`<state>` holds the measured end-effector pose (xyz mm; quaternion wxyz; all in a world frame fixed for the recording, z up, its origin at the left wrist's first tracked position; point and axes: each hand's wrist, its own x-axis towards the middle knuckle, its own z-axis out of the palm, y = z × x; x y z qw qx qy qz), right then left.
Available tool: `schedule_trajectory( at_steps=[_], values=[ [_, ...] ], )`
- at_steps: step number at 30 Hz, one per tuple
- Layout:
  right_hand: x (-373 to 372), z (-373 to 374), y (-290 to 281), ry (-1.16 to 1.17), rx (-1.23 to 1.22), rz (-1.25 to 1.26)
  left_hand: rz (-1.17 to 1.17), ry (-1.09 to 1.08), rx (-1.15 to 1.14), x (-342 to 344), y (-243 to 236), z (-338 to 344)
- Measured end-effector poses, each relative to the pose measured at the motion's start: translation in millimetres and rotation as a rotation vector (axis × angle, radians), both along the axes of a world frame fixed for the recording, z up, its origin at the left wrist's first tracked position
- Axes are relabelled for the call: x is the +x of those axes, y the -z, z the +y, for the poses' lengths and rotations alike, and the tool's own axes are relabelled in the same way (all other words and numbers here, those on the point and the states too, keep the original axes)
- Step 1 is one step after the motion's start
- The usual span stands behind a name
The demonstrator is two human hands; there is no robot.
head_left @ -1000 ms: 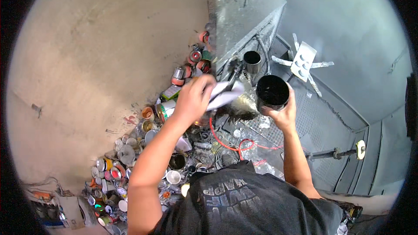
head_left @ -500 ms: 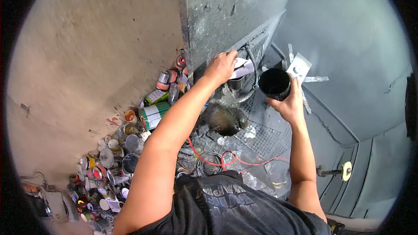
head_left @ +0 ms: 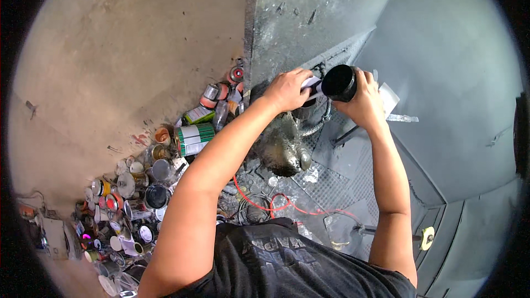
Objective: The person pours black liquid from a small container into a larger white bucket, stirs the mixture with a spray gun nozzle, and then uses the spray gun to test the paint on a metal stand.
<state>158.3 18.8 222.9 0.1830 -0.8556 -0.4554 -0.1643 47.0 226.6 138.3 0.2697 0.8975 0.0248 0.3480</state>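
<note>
Black cup [head_left: 338, 83] tipped beside a folded paper [head_left: 311, 81]

Nearest us is the black shirt [head_left: 276, 254], with pale block lettering across it, creased and faint in places. Beyond it, both bare arms reach forward.

We find the right hand [head_left: 361, 98] curved around the cup, thumb below and fingers along the far side, holding it firmly. The cup leans toward the left hand [head_left: 290, 89], its dark mouth in view and its rim close to the paper; we cannot tell whether they touch. The left fingers are drawn together, pinching the white paper over a metal pot [head_left: 305, 111]. We make out no writing on cup or pot.

Just this side of the pot we see a crusted grey lump [head_left: 279, 152]; nearer on the floor, a red hose [head_left: 281, 204] curls beside a wire coil [head_left: 253, 208].

To the left lies a heap of used cans [head_left: 126, 185], many with coloured labels too small to read. Past the heap, a green can [head_left: 203, 135] lies on its side, its white label printed too finely for us. Beyond it sits a yellow-green box [head_left: 199, 114], also with small print.

Farther off, we see a white card [head_left: 389, 98] behind the right hand, and a scuffed grey panel [head_left: 309, 11].
</note>
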Motion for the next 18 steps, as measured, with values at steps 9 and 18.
schedule_trajectory(
  at_steps=[9,18],
  values=[
    [-4.6,8.4,-0.6,-0.030,-0.114,-0.127,0.227,0.036,-0.087,-6.3,9.7,4.3],
    [-13.1,13.0,-11.3,-0.085,-0.117,-0.247,0.298,-0.081,-0.227,2.7,18.0,6.1]
  ],
)
